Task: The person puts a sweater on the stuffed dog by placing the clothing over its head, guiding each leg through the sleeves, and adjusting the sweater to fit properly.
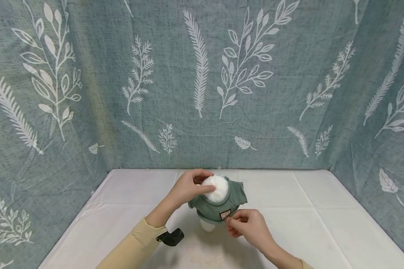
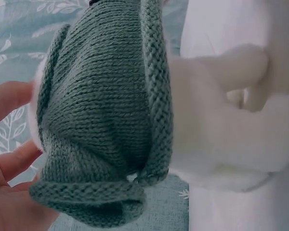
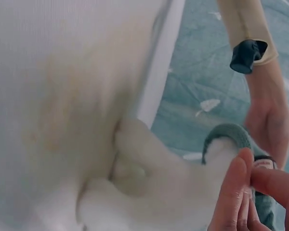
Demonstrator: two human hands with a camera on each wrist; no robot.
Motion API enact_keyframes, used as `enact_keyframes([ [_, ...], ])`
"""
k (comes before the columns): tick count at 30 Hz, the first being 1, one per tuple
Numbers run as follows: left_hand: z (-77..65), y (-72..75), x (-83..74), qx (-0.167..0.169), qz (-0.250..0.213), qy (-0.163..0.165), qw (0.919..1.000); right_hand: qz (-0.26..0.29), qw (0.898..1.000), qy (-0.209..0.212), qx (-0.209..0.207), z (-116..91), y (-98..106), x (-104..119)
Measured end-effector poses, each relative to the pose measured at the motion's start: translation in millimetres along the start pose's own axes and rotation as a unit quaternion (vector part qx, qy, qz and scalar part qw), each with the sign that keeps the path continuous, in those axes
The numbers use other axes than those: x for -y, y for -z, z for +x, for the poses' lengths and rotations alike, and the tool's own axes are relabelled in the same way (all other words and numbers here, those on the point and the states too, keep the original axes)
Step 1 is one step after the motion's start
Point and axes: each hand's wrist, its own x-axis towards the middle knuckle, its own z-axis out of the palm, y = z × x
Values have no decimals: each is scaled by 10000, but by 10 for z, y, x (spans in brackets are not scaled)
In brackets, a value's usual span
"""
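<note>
A white plush toy (image 1: 218,188) stands on the white table in a green knitted sweater (image 1: 211,210). My left hand (image 1: 188,188) holds the toy's round white head, thumb in front and fingers behind. With thumb and fingertips, my right hand (image 1: 250,227) pinches the sweater's lower hem beside a small sewn label (image 1: 225,214). The left wrist view shows a rolled sleeve end (image 2: 86,192) and the toy's white lower body (image 2: 207,120) below the hem. In the right wrist view, the toy's legs (image 3: 139,144) rest against the tabletop.
A white cloth-covered table (image 1: 289,224) lies under the toy. Grey-green curtains (image 1: 175,93) with white leaf prints rise behind the table and on both sides. A black band (image 1: 171,237) sits at the left wrist.
</note>
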Motion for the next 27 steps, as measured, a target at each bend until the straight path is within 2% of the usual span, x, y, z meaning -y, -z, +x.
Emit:
enact_keyframes([
  [7, -41, 75, 17, -198, -66, 129, 9997, -348, 9987, 309, -192, -33, 78, 108],
  [13, -53, 75, 45, 3, -103, -23, 9999, -489, 9986, 161, -82, -37, 76, 104],
  [16, -57, 50, 46, 28, -96, -32, 9999, -303, 9995, 9, -24, -46, 44, 113],
  [22, -32, -1, 41, 52, 79, -186, 9998, 576, 9979, -275, -138, -20, -29, 167],
  [27, -8, -27, 43, -2, 221, -290, 9993, 626, 9968, -400, -285, 28, -54, 199],
])
